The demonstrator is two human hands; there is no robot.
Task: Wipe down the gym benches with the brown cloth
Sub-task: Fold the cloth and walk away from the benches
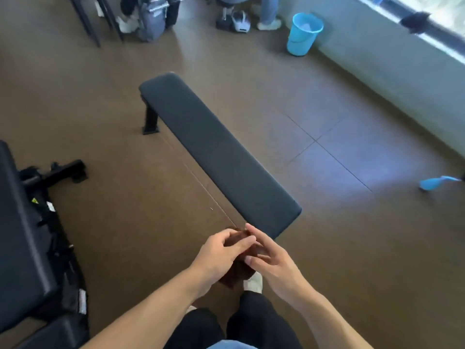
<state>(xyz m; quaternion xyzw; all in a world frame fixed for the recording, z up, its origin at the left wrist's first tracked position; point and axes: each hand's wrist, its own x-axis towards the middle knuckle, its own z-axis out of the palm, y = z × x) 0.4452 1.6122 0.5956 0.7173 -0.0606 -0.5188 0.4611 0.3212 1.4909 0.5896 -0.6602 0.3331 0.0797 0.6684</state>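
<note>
Just short of the near end of the flat bench [216,152], the person stood with both hands together, the left hand [221,250] and the right hand [271,260] each curled around the brown cloth [237,272], fingers pinching its bunched folds while the rest hung down between the wrists. The cloth was held clear of the pad, not touching it, so the wiping of this bench looked not yet begun, and no damp streak showed on its dark surface. A second padded bench [22,238] at the left edge also seemed left to do.
</note>
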